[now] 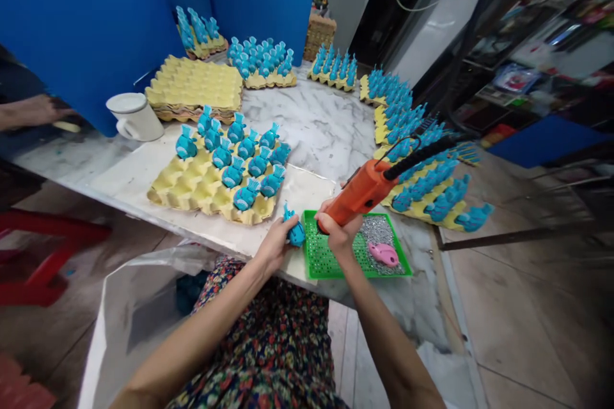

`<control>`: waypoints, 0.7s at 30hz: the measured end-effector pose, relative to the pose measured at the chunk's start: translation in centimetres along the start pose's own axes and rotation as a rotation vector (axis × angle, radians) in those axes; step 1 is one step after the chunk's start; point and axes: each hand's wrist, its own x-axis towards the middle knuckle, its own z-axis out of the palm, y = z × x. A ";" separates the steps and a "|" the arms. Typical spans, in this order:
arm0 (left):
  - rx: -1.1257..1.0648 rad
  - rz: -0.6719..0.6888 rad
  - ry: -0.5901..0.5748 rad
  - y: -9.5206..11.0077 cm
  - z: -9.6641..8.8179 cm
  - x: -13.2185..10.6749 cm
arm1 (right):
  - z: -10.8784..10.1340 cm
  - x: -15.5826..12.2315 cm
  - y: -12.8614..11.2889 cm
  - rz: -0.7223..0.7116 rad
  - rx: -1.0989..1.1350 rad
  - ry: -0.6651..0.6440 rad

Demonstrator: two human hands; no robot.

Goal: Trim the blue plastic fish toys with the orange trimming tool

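My left hand [274,244] is closed around a small blue plastic figurine [296,232], held just left of a green perforated basket [311,263]. Above that basket, my right hand [339,229] grips an orange electric screwdriver [355,193] with a black cable at its top; its tip is hidden. Many small silver screws [377,229] lie in the basket's right part, with a pink plastic piece [384,254] on them. To the left, a yellow egg-carton tray [187,185] holds several blue figurines [233,172] standing upright, tails up.
Behind stand a stack of yellow trays [194,86] and a lidded white mug [135,116]. More filled trays [271,80] line the back and right of the marble table [316,118]. Another person's hand [38,112] shows at far left, near a red stool [43,255].
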 end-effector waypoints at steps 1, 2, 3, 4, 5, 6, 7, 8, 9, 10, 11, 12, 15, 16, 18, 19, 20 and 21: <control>-0.001 -0.002 0.001 0.0 0.0 0.0 | 0.0 -0.1 0.1 0.002 -0.005 -0.002; -0.003 -0.005 0.003 0.1 0.0 0.0 | 0.0 -0.1 0.2 0.003 -0.005 -0.003; -0.009 -0.007 0.005 0.1 0.1 0.0 | 0.0 -0.2 0.3 0.005 -0.003 -0.005; -0.018 -0.010 0.006 0.1 0.1 0.0 | -0.1 -0.2 0.4 0.008 -0.001 -0.009; -0.028 -0.012 0.007 0.2 0.2 0.0 | -0.1 -0.3 0.5 0.009 0.002 -0.011; -0.037 -0.015 0.009 0.2 0.2 0.0 | -0.2 -0.3 0.6 0.006 0.006 -0.012; -0.042 -0.017 0.009 0.2 0.2 0.0 | -0.2 -0.3 0.7 -0.001 0.011 -0.012; -0.043 -0.018 0.010 0.3 0.3 0.0 | -0.3 -0.4 0.7 -0.010 0.016 -0.015; -0.039 -0.018 0.009 0.3 0.3 0.0 | -0.3 -0.4 0.8 -0.020 0.023 -0.016; -0.032 -0.016 0.010 0.3 0.2 0.1 | -0.3 -0.5 0.9 -0.027 0.033 -0.017; -0.025 -0.015 0.008 0.3 0.2 0.1 | -0.3 -0.5 0.9 -0.032 0.041 -0.017; -0.020 -0.015 0.007 0.3 0.2 0.1 | -0.3 -0.5 1.0 -0.034 0.047 -0.013; -0.014 -0.020 0.005 0.3 0.2 0.1 | -0.1 -0.6 0.8 -0.039 0.046 0.003; -0.012 -0.021 0.005 0.3 0.2 0.2 | -0.1 -0.6 0.7 -0.040 0.039 0.005; -0.004 -0.021 0.006 0.2 0.1 0.2 | 0.1 -0.5 0.1 -0.042 0.017 0.010; 0.000 -0.021 0.010 0.2 0.1 0.3 | 0.1 -0.4 -0.3 -0.044 0.001 0.018; 0.004 -0.023 0.016 0.2 0.1 0.2 | 0.1 -0.3 -0.7 -0.048 -0.015 0.028; 0.006 -0.027 0.021 0.2 0.1 0.2 | 0.2 -0.2 -1.2 -0.055 -0.029 0.040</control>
